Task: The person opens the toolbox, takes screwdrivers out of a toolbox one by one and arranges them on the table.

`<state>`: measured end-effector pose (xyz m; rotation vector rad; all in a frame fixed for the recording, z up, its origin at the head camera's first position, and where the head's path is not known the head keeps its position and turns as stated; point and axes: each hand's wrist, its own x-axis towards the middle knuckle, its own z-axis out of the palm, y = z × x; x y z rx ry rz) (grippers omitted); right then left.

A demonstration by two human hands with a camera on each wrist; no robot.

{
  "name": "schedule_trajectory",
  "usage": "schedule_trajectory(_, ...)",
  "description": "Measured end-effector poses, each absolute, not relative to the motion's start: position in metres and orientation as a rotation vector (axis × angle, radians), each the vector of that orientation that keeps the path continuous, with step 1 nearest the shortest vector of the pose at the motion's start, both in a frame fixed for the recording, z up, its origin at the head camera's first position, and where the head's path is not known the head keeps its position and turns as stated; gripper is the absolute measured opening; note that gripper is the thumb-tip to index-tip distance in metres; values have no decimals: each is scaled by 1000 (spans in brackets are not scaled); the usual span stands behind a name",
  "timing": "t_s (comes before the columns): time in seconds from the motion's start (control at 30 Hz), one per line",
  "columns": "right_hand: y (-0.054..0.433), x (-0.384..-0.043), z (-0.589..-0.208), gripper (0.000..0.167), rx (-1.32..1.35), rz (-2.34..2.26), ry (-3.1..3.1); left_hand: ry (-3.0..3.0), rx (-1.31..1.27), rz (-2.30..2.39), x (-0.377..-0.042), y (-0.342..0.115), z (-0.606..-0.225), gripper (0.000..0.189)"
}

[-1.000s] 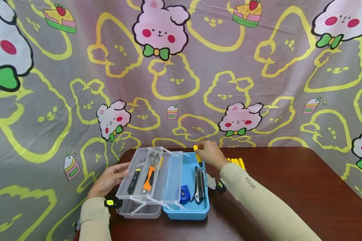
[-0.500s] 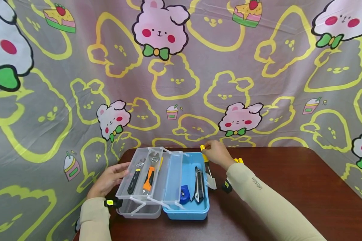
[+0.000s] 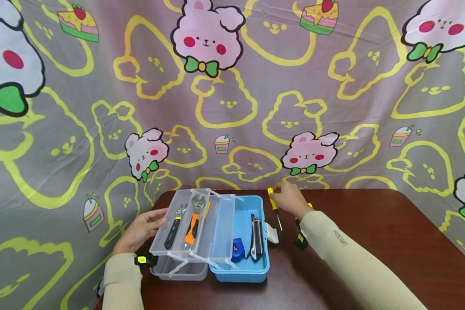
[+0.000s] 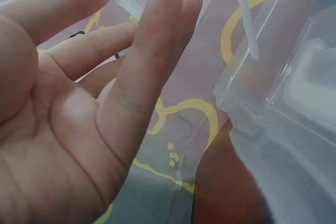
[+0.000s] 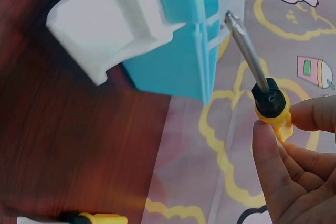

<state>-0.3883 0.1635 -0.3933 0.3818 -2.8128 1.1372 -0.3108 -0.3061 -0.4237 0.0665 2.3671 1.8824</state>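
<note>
My right hand [image 3: 290, 198] pinches a screwdriver [image 3: 273, 200] by its yellow handle, shaft pointing down, beside the right wall of the blue toolbox [image 3: 240, 277]. In the right wrist view, thumb and fingers grip the handle near its black collar [image 5: 270, 98]. My left hand [image 3: 141, 228] holds the left edge of the raised clear tray [image 3: 166, 249], thumb on one side and fingers on the other. That tray carries a black-handled adjustable wrench [image 3: 173, 232] and an orange-handled one [image 3: 192, 228]. Inside the blue box lie a blue tape measure [image 3: 238, 249] and a utility knife [image 3: 256, 239].
More yellow-handled tools lie on the table behind the right wrist, one handle [image 5: 107, 219] showing in the right wrist view. A white latch [image 3: 271, 234] juts from the box's right side. The clear lid [image 3: 178, 271] lies folded out left. A patterned curtain [image 3: 232, 107] stands behind.
My right hand has moved rightward from over the blue box with the screwdriver, which is now outside the box's right wall. The left hand and the trays have stayed put.
</note>
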Motion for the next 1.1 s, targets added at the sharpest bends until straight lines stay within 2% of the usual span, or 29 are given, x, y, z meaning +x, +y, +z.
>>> schedule_trajectory(0.5,185,-393,-397,32,337,1111,-2856,2352,61,1892,-312,-307,-425,57)
schedule_trajectory(0.73,198,-401,-404,32,329,1095,-2848,2352,124,1879,-312,-308,-424,57)
schedule_trajectory(1.1,217,-408,-409,27,277,1034,-2878,2354,79,1898,-312,-308,-425,55)
